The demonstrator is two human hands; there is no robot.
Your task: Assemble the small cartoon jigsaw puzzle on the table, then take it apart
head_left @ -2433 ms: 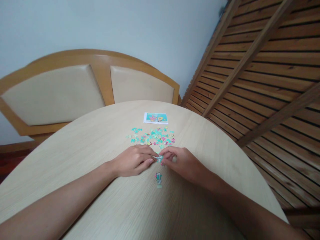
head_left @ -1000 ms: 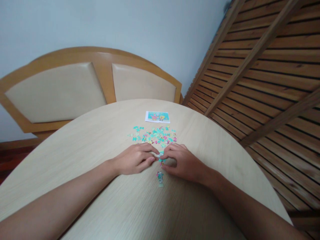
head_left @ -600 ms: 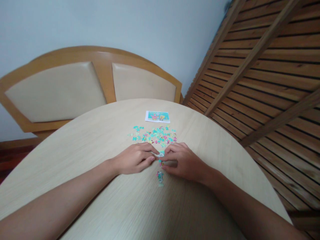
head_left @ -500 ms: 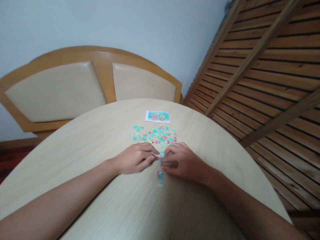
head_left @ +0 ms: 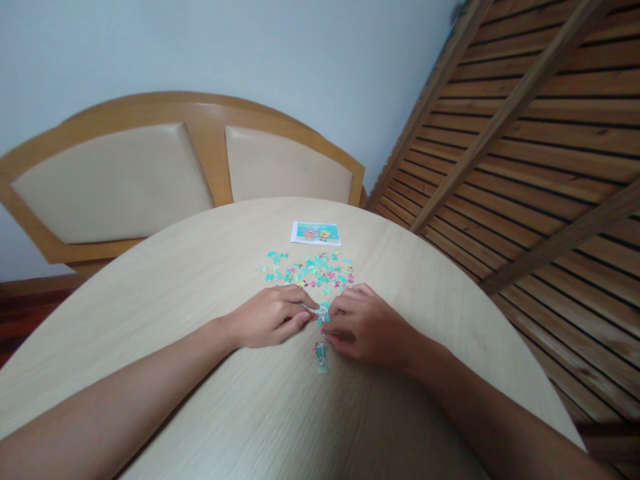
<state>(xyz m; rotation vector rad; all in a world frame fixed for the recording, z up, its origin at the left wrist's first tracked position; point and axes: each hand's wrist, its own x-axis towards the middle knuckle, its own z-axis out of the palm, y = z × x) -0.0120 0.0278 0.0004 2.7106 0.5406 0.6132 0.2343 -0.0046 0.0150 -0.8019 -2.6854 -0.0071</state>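
Note:
A small block of joined jigsaw puzzle pieces (head_left: 323, 311), teal with part of a pale cartoon face, lies flat on the table between my hands. My left hand (head_left: 280, 315) rests on the table with its index finger and thumb closed against the block's left edge. On the other side my right hand (head_left: 367, 323) is curled, fingers pinched at the block's lower right on a small puzzle piece that they mostly hide. Just below, nearer to me, lies a second joined strip of puzzle pieces (head_left: 321, 357), grey, teal and pink, apart from both hands.
Loose puzzle pieces (head_left: 315, 267) in teal, yellow and pink are scattered beyond my hands. Behind them lies a picture card (head_left: 316, 233) with cartoon figures. The round wooden table (head_left: 200, 267) meets a padded bench back (head_left: 115, 183); a slatted wooden panel (head_left: 525, 133) leans at right.
My right fingers have closed in a little at the block's lower right, covering the small yellowish bit seen there before. The left hand has hardly moved.

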